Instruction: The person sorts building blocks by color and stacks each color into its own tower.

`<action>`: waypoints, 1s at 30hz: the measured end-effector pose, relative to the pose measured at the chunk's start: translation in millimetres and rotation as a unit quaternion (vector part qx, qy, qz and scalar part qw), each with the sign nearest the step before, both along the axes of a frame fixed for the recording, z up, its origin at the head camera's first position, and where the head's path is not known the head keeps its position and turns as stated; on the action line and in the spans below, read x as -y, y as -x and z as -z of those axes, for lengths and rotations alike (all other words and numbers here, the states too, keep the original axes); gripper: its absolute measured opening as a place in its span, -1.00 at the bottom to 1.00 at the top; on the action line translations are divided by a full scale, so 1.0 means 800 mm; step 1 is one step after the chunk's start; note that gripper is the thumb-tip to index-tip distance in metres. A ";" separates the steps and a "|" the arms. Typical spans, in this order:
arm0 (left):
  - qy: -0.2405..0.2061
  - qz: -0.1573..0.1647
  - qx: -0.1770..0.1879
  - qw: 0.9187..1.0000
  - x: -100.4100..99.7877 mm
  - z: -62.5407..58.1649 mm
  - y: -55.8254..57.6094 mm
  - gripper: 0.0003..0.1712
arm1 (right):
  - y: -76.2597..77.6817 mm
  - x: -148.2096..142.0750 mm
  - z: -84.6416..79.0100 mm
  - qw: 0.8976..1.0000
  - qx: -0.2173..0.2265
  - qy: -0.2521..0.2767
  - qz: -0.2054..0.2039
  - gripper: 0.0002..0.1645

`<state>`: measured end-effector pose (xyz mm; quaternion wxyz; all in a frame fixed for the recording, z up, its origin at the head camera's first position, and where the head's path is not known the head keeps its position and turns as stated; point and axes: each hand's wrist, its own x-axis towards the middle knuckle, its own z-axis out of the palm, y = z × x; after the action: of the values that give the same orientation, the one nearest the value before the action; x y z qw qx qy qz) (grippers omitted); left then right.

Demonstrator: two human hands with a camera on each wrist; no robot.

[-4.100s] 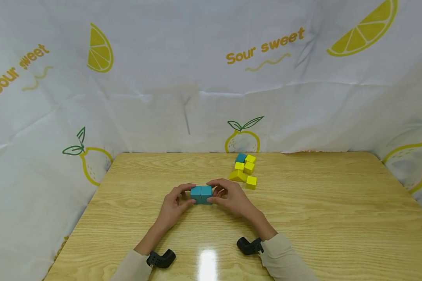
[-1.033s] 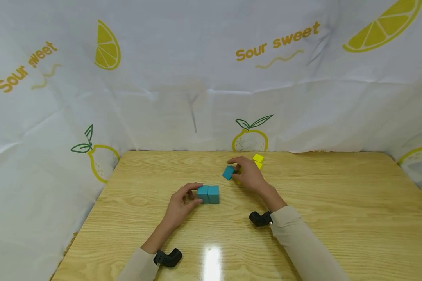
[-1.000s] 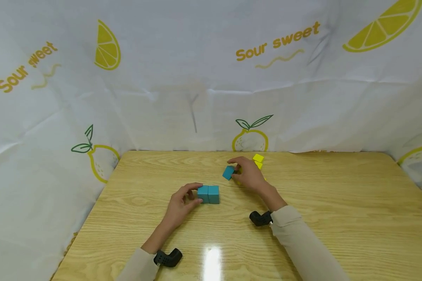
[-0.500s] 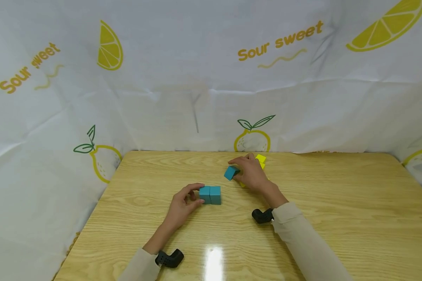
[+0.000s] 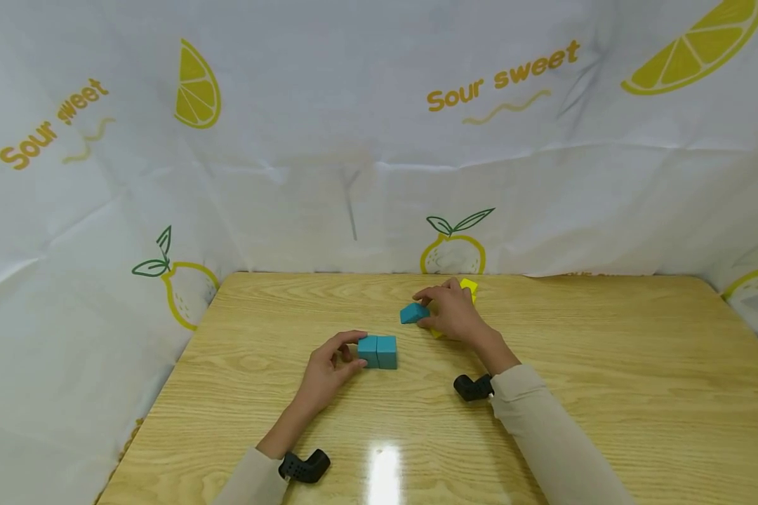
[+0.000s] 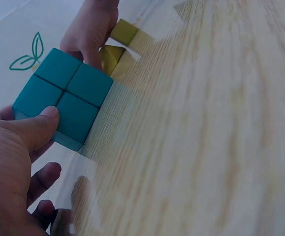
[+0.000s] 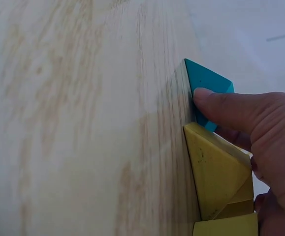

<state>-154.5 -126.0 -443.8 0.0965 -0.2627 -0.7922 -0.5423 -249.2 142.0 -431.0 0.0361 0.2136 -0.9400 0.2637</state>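
One wood-grained table (image 5: 606, 393) is carrying the work. The left hand (image 5: 325, 366) is pinching the left end of a teal square of four cubes (image 6: 64, 97); ahead and rightward of it, the right hand (image 5: 456, 313) is pinching a teal wedge block (image 7: 208, 80), apparently taking it up. The next move is probably calling for drawing it clear: a yellow triangular block (image 7: 212, 167) is crowding that grip's right, a yellow cube (image 6: 125, 32) lying wristward.

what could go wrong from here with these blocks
The right hand pinches the teal triangular block close to a yellow triangular block, so it might nudge that one. The left hand holds only one side of the teal cube stack, so the free side could shift if bumped.
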 end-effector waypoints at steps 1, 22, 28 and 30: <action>0.000 -0.001 0.001 1.000 0.000 0.000 0.000 -0.53 | 0.000 0.000 0.001 1.000 -0.003 -0.002 0.000 -0.50; -0.009 0.008 -0.005 1.000 0.000 0.000 -0.001 -0.52 | -0.008 -0.008 -0.003 0.994 0.027 0.108 -0.016 -0.57; -0.011 0.011 -0.004 1.000 -0.001 -0.001 -0.001 -0.52 | -0.014 -0.009 -0.005 0.990 0.021 0.136 -0.007 -0.57; -0.012 0.012 -0.004 1.000 -0.001 -0.002 -0.001 -0.52 | -0.016 -0.010 -0.006 0.990 0.015 0.142 -0.002 -0.58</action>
<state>-153.3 -125.3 -442.0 0.0966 -0.2731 -0.7820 -0.5519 -236.8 149.6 -426.0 0.0509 0.2045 -0.8930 0.3978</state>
